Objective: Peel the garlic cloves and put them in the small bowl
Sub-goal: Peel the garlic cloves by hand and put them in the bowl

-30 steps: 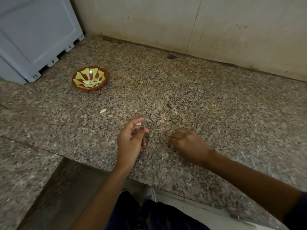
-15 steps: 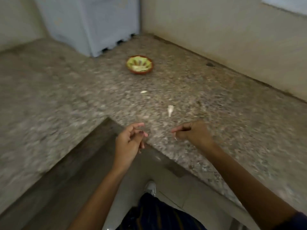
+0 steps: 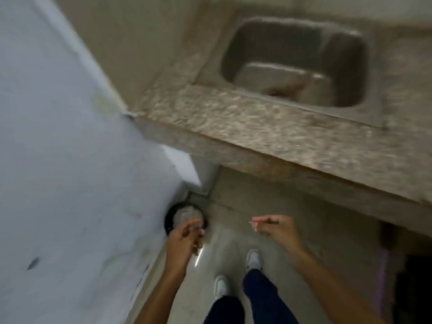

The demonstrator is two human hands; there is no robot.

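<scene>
— Looking down past the bench (image 3: pixel 268 127) edge, what shows?

— A blurred view. The speckled stone bench runs across the upper right with a steel sink (image 3: pixel 297 64) sunk into it. A large pale blue-white appliance (image 3: pixel 70 148) fills the left side. Below is a tiled floor (image 3: pixel 245 206), with two white shoes (image 3: pixel 253 259) and dark trouser legs (image 3: pixel 266 298).

— And the hands?

— Both hang over the floor, below the bench edge. The left hand (image 3: pixel 184 242) has its fingers curled together; whether it grips anything I cannot tell through the blur. It is just over a round dark bin (image 3: pixel 171 215) standing on the floor against the appliance, with something greyish inside.

— The right hand?

— The right hand (image 3: pixel 277 230) is well apart from the left, thumb and fingers drawn in to a pinch, with thin pale slivers (image 3: pixel 253 224) sticking out at the fingertips. What they are is too small to say.

— Where are the garlic cloves and the small bowl?

— Neither shows in this view. A pale streak (image 3: pixel 198 256) just beside the left hand is too smeared to identify.
</scene>
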